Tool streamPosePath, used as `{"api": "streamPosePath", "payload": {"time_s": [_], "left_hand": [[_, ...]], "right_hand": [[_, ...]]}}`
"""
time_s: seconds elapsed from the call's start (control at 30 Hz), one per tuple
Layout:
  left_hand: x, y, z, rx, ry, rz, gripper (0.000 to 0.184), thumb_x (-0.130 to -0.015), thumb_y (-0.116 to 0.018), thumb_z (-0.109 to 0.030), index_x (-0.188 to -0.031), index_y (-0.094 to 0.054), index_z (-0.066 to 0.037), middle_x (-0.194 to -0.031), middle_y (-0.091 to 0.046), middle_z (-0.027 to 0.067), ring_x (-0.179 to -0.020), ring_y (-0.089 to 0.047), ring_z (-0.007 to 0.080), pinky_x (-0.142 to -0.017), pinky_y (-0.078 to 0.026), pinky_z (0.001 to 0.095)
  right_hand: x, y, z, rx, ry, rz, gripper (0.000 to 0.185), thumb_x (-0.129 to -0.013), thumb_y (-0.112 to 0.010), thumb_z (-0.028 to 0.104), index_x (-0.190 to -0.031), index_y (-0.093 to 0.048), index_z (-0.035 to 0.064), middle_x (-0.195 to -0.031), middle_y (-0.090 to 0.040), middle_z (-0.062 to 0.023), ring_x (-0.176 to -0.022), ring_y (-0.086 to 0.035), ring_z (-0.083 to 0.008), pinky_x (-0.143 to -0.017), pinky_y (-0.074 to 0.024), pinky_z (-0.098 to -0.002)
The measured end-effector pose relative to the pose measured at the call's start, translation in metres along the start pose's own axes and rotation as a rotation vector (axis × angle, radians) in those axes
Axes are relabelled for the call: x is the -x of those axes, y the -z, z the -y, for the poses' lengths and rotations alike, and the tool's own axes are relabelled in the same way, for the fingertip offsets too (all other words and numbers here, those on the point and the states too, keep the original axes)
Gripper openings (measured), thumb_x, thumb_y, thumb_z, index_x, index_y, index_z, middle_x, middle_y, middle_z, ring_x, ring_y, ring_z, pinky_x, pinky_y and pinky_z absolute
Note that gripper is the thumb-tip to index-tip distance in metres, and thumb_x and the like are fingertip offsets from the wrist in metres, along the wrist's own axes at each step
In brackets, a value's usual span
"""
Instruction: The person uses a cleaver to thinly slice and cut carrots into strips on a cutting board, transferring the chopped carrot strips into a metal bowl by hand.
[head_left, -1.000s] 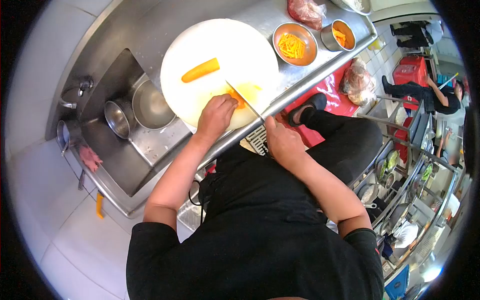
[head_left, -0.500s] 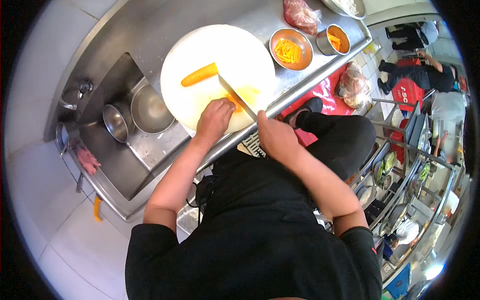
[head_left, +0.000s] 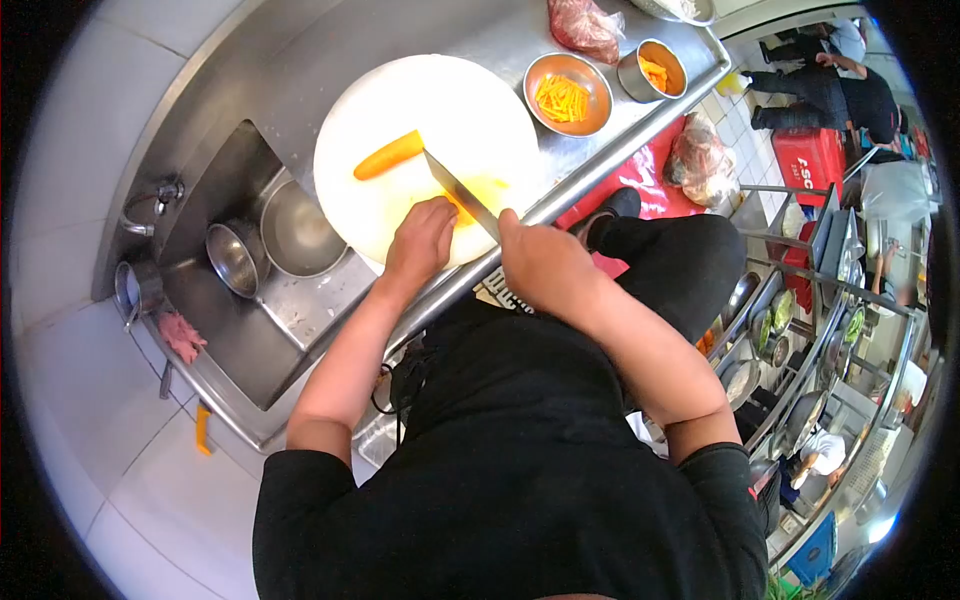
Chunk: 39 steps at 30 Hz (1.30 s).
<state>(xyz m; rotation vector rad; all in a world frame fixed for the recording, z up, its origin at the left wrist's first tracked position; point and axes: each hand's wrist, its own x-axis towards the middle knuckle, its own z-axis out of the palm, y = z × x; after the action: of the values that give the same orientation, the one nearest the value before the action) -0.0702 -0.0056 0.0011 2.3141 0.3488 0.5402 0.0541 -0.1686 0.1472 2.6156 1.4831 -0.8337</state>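
Observation:
On the round white cutting board [head_left: 440, 90], a large piece of carrot [head_left: 390, 155] lies by the tip of the knife. My right hand [head_left: 545, 260] grips the knife [head_left: 463, 195] by its handle, which the fingers hide. Its blade points up and left across the board. Close beside the blade, my left hand [head_left: 422, 240] has its fingers curled down over an orange carrot piece [head_left: 464, 213], mostly covered by the fingers and blade. Orange wet stains spread over the board around it.
Carrot strips fill a steel bowl [head_left: 599, 105] behind the board; a steel container [head_left: 637, 82] with more carrot and a plastic bag [head_left: 585, 30] stand near it. At left, a sink [head_left: 220, 345] holds steel pots. Several people and metal shelves [head_left: 790, 255] are at right.
The view has shifted slightly, so the board and bowls sit a little further left. Both hands keep their places at the knife and carrot piece.

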Motion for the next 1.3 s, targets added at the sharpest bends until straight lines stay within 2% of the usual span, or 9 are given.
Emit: {"api": "streamPosePath", "payload": {"time_s": [0.17, 0.27, 0.37, 0.5, 0.57, 0.67, 0.97, 1.1, 1.3], "left_hand": [[-0.002, 0.001, 0.002, 0.044, -0.011, 0.033, 0.014, -0.096, -0.072, -0.006, -0.108, -0.074, 0.001, -0.112, -0.074, 0.016, -0.108, -0.069, 0.0348, -0.094, -0.058, 0.0437], [-0.001, -0.003, 0.006, 0.006, -0.015, 0.019, 0.013, -0.097, -0.071, -0.005, -0.108, -0.074, 0.001, -0.111, -0.074, 0.0157, -0.108, -0.069, 0.0345, -0.094, -0.057, 0.0436], [-0.001, -0.003, 0.005, 0.013, -0.022, -0.006, 0.01, -0.096, -0.073, -0.005, -0.105, -0.072, 0.0, -0.111, -0.074, 0.0154, -0.106, -0.07, 0.035, -0.092, -0.057, 0.0436], [0.0, -0.003, 0.004, 0.023, 0.008, 0.023, 0.011, -0.096, -0.073, -0.005, -0.106, -0.073, 0.0, -0.112, -0.074, 0.0156, -0.107, -0.07, 0.0348, -0.092, -0.057, 0.043], [-0.002, -0.002, 0.004, 0.009, -0.014, 0.007, 0.01, -0.097, -0.072, -0.005, -0.105, -0.073, 0.0, -0.112, -0.075, 0.0151, -0.106, -0.07, 0.0347, -0.092, -0.057, 0.0422], [-0.002, 0.006, 0.0, 0.072, 0.08, 0.006, 0.01, -0.097, -0.07, -0.006, -0.106, -0.072, -0.001, -0.11, -0.074, 0.0152, -0.107, -0.069, 0.0343, -0.092, -0.057, 0.0428], [0.0, 0.004, 0.007, 0.021, 0.002, 0.002, 0.009, -0.094, -0.073, -0.003, -0.103, -0.073, -0.001, -0.106, -0.074, 0.0142, -0.101, -0.07, 0.0346, -0.09, -0.057, 0.043], [0.002, 0.002, 0.008, 0.0, 0.003, 0.005, 0.009, -0.094, -0.073, -0.003, -0.103, -0.073, -0.001, -0.106, -0.074, 0.0141, -0.102, -0.069, 0.0346, -0.09, -0.057, 0.0434], [0.001, 0.001, 0.008, -0.019, -0.031, -0.008, 0.01, -0.095, -0.073, -0.004, -0.104, -0.073, 0.0, -0.107, -0.073, 0.0142, -0.104, -0.068, 0.035, -0.091, -0.056, 0.0442]], "right_hand": [[0.011, -0.055, -0.01, -0.019, -0.07, -0.048, 0.016, -0.098, -0.059, 0.009, -0.107, -0.052, -0.0005, -0.076, -0.074, -0.0224, -0.07, -0.077, -0.0401, -0.062, -0.0623, -0.0511], [-0.004, -0.008, -0.006, 0.047, 0.046, -0.047, 0.017, -0.097, -0.059, 0.007, -0.11, -0.05, -0.0002, -0.075, -0.074, -0.0213, -0.07, -0.077, -0.0388, -0.061, -0.0621, -0.05], [0.009, -0.013, -0.005, 0.085, 0.054, -0.058, 0.02, -0.097, -0.055, 0.009, -0.115, -0.053, -0.0009, -0.071, -0.072, -0.0165, -0.064, -0.076, -0.0316, -0.052, -0.0585, -0.044], [0.015, -0.058, -0.009, 0.044, -0.027, -0.119, 0.022, -0.096, -0.056, 0.009, -0.115, -0.053, -0.0016, -0.069, -0.071, -0.016, -0.063, -0.075, -0.0317, -0.052, -0.0579, -0.044], [0.005, -0.045, -0.012, -0.02, -0.003, -0.094, 0.014, -0.098, -0.055, 0.007, -0.108, -0.052, -0.002, -0.076, -0.074, -0.0228, -0.07, -0.078, -0.0381, -0.06, -0.0621, -0.0488], [-0.005, 0.002, -0.003, 0.001, 0.01, -0.025, 0.015, -0.098, -0.054, 0.006, -0.11, -0.051, -0.0031, -0.077, -0.074, -0.0244, -0.072, -0.078, -0.0404, -0.063, -0.062, -0.0524], [0.01, -0.053, -0.009, -0.047, -0.047, -0.065, 0.019, -0.097, -0.052, 0.006, -0.113, -0.05, -0.0042, -0.075, -0.071, -0.0253, -0.069, -0.075, -0.0426, -0.061, -0.0593, -0.0544], [-0.001, 0.011, 0.001, -0.021, -0.03, 0.057, 0.021, -0.098, -0.055, 0.006, -0.115, -0.049, -0.0044, -0.083, -0.074, -0.0269, -0.079, -0.077, -0.0445, -0.069, -0.0626, -0.0539], [0.021, -0.047, 0.005, -0.064, -0.14, 0.071, 0.022, -0.101, -0.051, 0.008, -0.119, -0.049, -0.0058, -0.079, -0.074, -0.0247, -0.077, -0.078, -0.0425, -0.066, -0.0624, -0.0536]]}}
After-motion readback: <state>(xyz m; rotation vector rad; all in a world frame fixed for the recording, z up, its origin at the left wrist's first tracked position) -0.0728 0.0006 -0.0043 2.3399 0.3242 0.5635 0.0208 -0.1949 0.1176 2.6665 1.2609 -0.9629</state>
